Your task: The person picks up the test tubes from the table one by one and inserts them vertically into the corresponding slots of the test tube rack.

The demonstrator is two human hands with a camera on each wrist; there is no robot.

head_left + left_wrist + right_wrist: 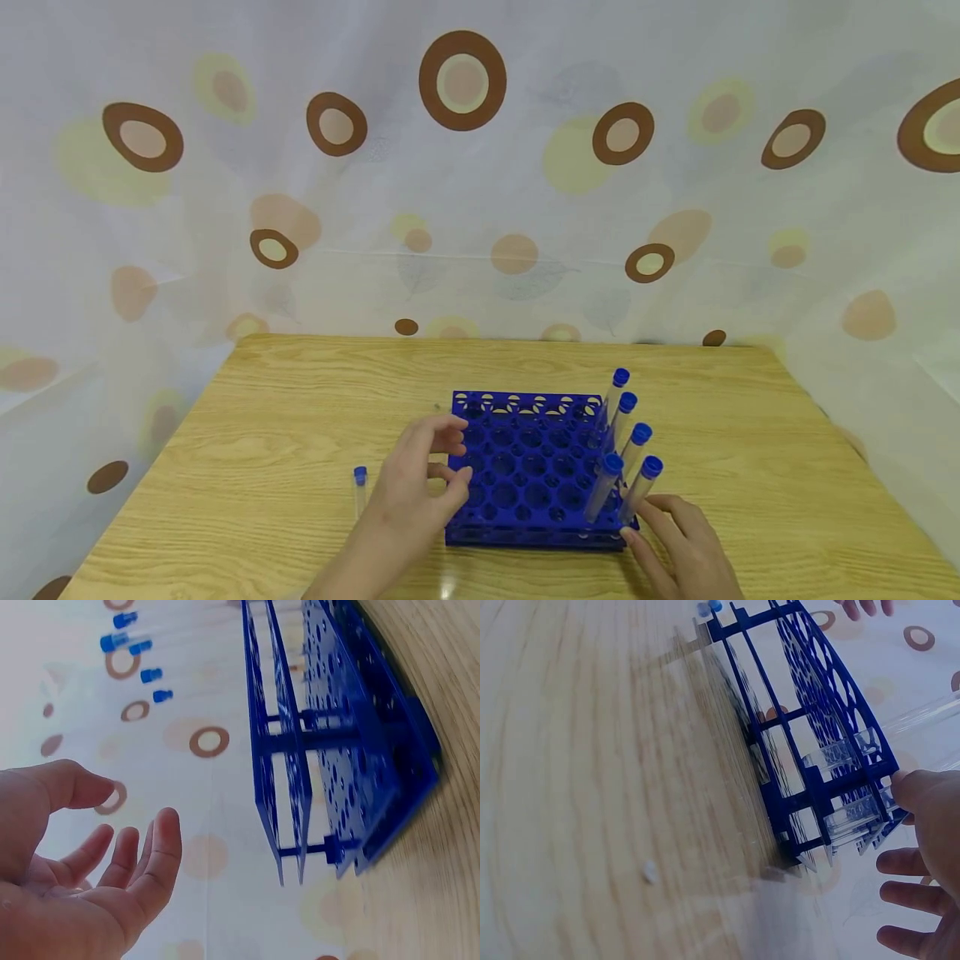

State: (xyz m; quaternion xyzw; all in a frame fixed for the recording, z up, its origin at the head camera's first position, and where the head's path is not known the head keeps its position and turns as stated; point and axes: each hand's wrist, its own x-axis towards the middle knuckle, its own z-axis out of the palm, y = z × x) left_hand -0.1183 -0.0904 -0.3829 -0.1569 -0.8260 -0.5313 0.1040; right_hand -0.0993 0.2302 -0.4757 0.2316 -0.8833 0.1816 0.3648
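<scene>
A blue test tube rack (pixel 517 500) stands on the table, with several clear, blue-capped test tubes (pixel 603 487) upright along its right side. At the rack's front right corner, my right hand (pixel 686 546) holds on, its thumb (pixel 915 787) against the edge and the other fingers round the side. My left hand (pixel 412 487) hovers over the rack's left edge, fingers loosely bent with a gap to the thumb. Nothing is between them in the left wrist view, where that hand (pixel 97 877) is apart from the rack (pixel 281 742).
Another blue-capped test tube (pixel 361 477) lies on the wooden table (pixel 247 450) left of the rack, partly hidden by my left forearm. A small white bit (pixel 649 871) is on the tabletop in the right wrist view. Patterned cloth (pixel 480 183) hangs behind the table.
</scene>
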